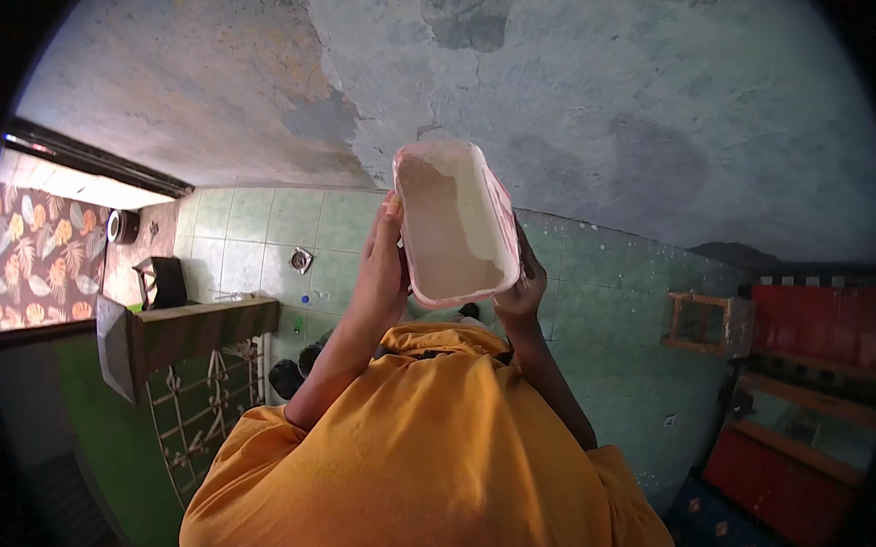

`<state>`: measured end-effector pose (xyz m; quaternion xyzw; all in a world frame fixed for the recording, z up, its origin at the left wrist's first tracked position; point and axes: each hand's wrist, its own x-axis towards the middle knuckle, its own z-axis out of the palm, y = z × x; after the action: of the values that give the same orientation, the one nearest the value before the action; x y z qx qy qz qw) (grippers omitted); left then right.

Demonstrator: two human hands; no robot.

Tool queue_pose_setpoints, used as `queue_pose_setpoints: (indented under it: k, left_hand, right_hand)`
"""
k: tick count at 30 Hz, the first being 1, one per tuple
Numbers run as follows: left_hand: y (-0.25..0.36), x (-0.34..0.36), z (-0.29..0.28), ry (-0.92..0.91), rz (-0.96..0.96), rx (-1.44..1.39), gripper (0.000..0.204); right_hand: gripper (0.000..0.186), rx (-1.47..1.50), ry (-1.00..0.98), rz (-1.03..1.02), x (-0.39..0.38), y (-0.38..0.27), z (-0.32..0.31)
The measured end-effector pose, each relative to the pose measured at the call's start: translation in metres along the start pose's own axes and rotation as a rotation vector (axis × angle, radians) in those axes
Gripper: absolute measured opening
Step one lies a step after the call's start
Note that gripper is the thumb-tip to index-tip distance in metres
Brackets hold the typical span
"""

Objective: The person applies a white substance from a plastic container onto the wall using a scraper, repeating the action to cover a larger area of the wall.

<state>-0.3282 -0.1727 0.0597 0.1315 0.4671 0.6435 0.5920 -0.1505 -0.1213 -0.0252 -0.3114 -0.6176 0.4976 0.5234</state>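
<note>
A deep, rounded rectangular tub (508,208) with a pinkish-white rim is held up in front of my chest, its open top facing me. Pale, whitish stuff coats its inside, with a darker greyish patch over part of it; whether this is liquid or residue I cannot tell. My left hand (385,247) is closed against the tub's left side, thumb near the rim. On the lower right side my right hand (524,282) grips it, with most of those fingers hidden behind the tub.
A peeling grey-blue wall (583,94) rises ahead, above a green tiled floor (604,281). To the left are a wooden ledge (211,317), a metal grille (203,405) and a doorway with a patterned cloth (48,256). A wooden stool (700,322) and red furniture (812,324) stand right.
</note>
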Motion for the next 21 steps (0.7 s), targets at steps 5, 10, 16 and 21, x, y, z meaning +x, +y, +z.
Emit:
queue_pose_setpoints:
  k: [5,10,16,21]
  left_hand:
    - [-0.031,-0.010,0.020,0.036,0.061,-0.019,0.060]
    - [-0.026,-0.015,0.019,-0.024,0.166,0.147,0.060]
    - [0.008,-0.012,0.044,-0.064,0.324,0.436,0.066]
    - [0.029,0.002,0.055,-0.156,0.294,0.735,0.079]
  right_hand:
    - [0.045,-0.147,-0.056,0.005,0.011,0.028,-0.043]
    - [0.031,-0.613,-0.045,0.157,0.049,0.013,-0.122]
    - [0.027,-0.517,-0.176,0.067,0.112,-0.111,-0.144]
    - [0.027,-0.724,-0.428,0.074,0.140,-0.135,-0.136]
